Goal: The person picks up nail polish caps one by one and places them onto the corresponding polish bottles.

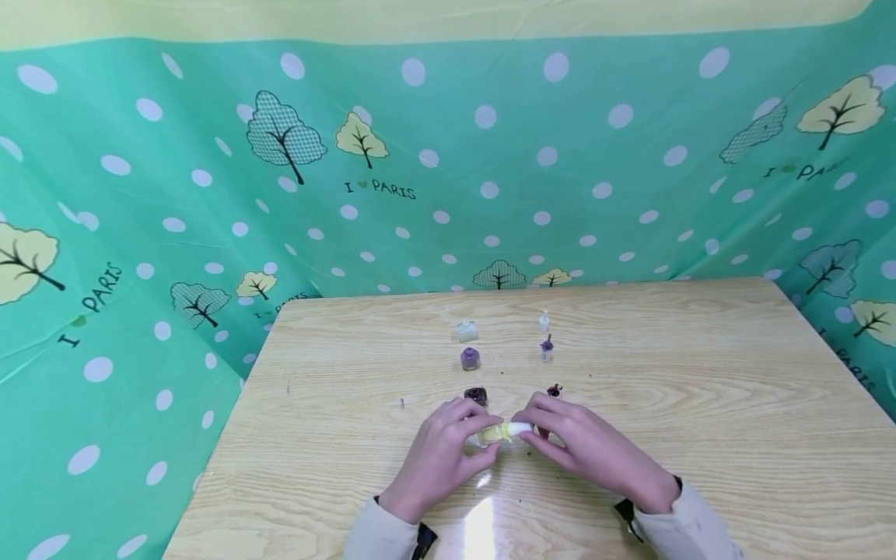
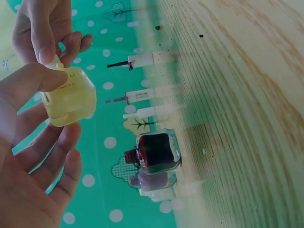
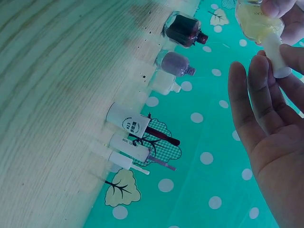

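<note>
Over the near part of the table, my left hand (image 1: 441, 451) pinches a small glass nail polish bottle (image 2: 71, 102) of pale yellow polish between thumb and fingers. My right hand (image 1: 588, 443) grips its white cap (image 3: 275, 58) with thumb and fingertips. Cap and bottle neck meet, and the bottle lies tilted on its side in the head view. Just beyond the hands stands an open bottle of dark red polish (image 3: 182, 29). Its white cap (image 3: 127, 119) stands upright near my right hand, with the dark-coated brush pointing up.
Behind the dark red bottle stand an open purple polish bottle (image 1: 470, 358) and an open whitish one (image 1: 467, 331). To their right, a purple-brushed cap (image 1: 547, 351) and a white-brushed cap (image 1: 544, 321) stand upright. A green dotted curtain (image 1: 448, 155) hangs behind the wooden table (image 1: 686, 373).
</note>
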Tool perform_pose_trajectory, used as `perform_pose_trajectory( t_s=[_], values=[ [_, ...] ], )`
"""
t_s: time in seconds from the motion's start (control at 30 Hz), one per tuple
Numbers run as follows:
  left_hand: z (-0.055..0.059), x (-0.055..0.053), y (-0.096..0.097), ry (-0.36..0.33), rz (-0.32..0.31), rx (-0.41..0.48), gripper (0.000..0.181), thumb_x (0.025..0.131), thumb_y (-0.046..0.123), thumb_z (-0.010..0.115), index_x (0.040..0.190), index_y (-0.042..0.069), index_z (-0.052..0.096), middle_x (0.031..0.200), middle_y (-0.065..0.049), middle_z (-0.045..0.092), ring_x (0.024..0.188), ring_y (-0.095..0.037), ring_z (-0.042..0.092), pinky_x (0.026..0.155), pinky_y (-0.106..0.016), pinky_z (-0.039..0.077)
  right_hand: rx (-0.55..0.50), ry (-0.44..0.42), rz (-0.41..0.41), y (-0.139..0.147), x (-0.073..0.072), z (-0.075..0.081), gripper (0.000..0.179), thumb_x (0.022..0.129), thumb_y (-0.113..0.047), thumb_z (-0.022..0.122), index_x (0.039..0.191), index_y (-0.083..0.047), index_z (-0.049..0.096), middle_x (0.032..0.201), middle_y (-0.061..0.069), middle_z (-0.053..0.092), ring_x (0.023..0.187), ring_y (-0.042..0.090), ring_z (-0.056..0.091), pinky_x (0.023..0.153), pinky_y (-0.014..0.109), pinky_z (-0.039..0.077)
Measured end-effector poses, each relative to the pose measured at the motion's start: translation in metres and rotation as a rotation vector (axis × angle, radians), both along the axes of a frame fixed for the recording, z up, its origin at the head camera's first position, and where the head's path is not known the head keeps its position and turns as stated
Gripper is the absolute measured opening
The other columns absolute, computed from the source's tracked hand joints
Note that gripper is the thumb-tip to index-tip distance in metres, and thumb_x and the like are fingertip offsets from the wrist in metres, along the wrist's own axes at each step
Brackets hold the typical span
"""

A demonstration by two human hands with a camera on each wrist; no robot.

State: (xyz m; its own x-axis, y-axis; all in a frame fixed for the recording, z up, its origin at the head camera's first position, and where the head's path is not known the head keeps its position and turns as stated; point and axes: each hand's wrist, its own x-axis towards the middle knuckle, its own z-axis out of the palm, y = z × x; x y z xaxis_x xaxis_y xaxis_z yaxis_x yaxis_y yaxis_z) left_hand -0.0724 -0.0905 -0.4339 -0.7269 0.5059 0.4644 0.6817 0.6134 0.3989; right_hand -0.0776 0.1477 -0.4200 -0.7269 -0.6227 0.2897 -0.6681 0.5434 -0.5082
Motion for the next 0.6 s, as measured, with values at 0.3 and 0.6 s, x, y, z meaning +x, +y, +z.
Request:
perform_pose_trajectory(
  t_s=[0.3, 0.6],
  values=[
    [-0.0025, 0.0007, -0.0003, 0.040, -0.007, 0.015, 0.028, 0.076, 0.020, 0.084, 0.102, 0.015, 0.076, 0.094, 0.007, 0.067, 0.084, -0.005, 0.061, 0.080, -0.018, 0.053, 0.040, 0.005, -0.017, -0.0013, -0.0004, 0.0006, 0.014, 0.102, -0.026, 0.057, 0.102, -0.021, 0.070, 0.090, -0.019, 0.055, 0.075, -0.006, 0.049, 0.067, 0.017, 0.051],
    [-0.0072, 0.0000, 0.0024, 0.082, -0.029, 0.032, 0.027, 0.077, 0.020, 0.084, 0.102, 0.016, 0.076, 0.093, 0.008, 0.068, 0.084, -0.005, 0.061, 0.081, -0.018, 0.052, 0.051, 0.030, -0.059, -0.0039, -0.0015, -0.0026, 0.027, 0.103, -0.029, 0.055, 0.078, -0.023, 0.062, 0.072, -0.022, 0.044, 0.061, -0.006, 0.039, 0.056, 0.014, 0.040]
  ],
)
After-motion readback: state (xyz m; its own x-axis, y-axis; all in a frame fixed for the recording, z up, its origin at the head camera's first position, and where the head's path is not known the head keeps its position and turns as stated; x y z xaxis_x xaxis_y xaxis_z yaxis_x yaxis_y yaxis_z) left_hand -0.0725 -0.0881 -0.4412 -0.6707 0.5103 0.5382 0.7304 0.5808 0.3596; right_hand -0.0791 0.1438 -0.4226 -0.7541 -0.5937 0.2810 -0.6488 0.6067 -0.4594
